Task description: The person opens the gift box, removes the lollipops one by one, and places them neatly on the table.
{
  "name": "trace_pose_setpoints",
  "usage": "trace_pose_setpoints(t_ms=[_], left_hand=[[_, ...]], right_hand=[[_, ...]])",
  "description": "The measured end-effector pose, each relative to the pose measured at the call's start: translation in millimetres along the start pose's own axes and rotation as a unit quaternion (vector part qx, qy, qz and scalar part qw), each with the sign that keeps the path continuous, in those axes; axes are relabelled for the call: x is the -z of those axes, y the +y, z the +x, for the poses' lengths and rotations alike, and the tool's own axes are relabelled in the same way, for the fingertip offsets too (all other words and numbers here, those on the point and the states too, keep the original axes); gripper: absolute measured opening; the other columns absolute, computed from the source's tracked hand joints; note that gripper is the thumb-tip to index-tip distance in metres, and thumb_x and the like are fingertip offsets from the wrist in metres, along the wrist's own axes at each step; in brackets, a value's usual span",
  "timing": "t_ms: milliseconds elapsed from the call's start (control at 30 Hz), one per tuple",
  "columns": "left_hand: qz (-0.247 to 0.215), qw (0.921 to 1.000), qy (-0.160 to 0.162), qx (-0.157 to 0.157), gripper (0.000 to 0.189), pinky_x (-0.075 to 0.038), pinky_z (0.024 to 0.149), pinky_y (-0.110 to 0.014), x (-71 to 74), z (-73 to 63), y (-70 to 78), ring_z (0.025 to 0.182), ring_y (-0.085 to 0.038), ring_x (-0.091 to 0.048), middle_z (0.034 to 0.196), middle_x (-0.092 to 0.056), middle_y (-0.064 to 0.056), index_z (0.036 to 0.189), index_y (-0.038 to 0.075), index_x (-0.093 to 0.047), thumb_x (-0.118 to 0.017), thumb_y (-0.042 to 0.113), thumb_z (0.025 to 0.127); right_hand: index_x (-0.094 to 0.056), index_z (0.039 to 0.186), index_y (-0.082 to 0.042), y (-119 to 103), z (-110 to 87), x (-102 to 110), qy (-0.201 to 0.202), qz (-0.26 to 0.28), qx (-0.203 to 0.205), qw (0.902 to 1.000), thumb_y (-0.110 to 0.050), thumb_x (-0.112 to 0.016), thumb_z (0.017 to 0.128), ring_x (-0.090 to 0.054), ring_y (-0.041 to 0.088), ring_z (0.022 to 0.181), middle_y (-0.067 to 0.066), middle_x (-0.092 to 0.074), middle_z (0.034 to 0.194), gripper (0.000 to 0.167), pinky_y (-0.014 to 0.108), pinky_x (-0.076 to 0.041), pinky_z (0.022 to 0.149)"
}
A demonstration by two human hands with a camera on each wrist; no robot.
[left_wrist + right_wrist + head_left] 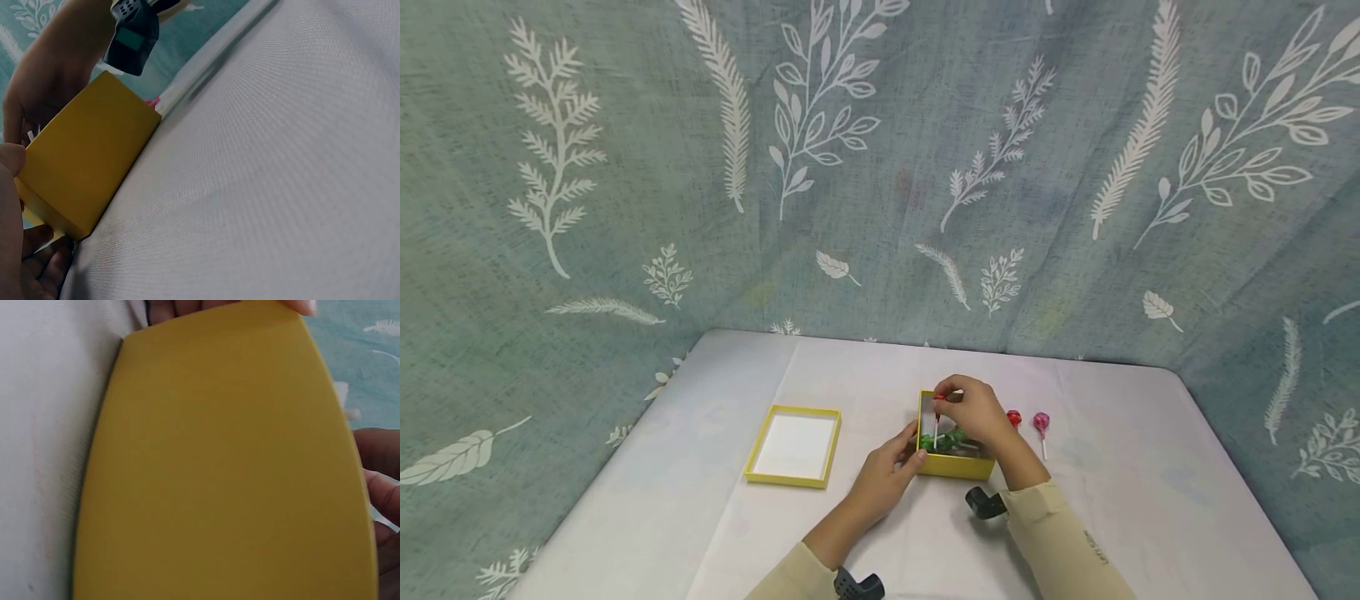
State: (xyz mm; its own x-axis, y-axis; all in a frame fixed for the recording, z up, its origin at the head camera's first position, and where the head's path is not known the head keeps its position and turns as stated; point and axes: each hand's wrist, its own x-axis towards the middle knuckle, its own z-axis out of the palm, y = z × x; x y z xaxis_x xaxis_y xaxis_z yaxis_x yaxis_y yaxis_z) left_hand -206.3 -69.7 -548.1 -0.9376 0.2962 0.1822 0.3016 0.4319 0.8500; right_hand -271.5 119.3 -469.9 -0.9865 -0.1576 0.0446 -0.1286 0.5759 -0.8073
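Sleeve print too sm. to read; yellow box pt. hid. by R hand.

A broad table under a pale white, finely woven cloth carries everything here. On it, left of centre, lies a shallow square yellow-rimmed lid with a white inside. Well apart to its right sits an open yellow box; past that, near each other, lie a red-headed lollipop and a pink-headed lollipop with a white stick.
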Motion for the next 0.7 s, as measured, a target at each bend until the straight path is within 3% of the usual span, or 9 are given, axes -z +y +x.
trace_pose_setpoints(t_ms=[200, 700], left_hand=[[0.007, 0.9999, 0.008, -0.001, 0.062, -0.043, 0.099, -0.044, -0.7, -0.7, 0.7, 0.113, -0.021, -0.059, 0.140, -0.052, -0.006, 0.152, 0.017, -0.036, -0.049, 0.048, 0.100], [0.002, 0.9999, 0.012, -0.010, 0.062, -0.045, 0.096, -0.043, -1.4, 0.0, 1.0, 0.108, -0.020, -0.061, 0.134, -0.058, -0.008, 0.151, 0.014, -0.037, -0.050, 0.046, 0.100]], right_hand=[[-0.070, 0.107, -0.015, 1.1, -0.5, 12.5, 0.014, 0.006, -0.008, 0.9998, -0.022, -0.073, 0.088, -0.065, 0.021, 0.096, -0.001, -0.067, 0.105, 0.020, 0.035, -0.054, 0.069], [-0.068, 0.111, -0.015, 4.3, -4.7, 35.7, 0.017, 0.001, -0.010, 0.9998, -0.024, -0.069, 0.092, -0.065, 0.018, 0.094, 0.000, -0.068, 0.101, 0.020, 0.038, -0.054, 0.076]])
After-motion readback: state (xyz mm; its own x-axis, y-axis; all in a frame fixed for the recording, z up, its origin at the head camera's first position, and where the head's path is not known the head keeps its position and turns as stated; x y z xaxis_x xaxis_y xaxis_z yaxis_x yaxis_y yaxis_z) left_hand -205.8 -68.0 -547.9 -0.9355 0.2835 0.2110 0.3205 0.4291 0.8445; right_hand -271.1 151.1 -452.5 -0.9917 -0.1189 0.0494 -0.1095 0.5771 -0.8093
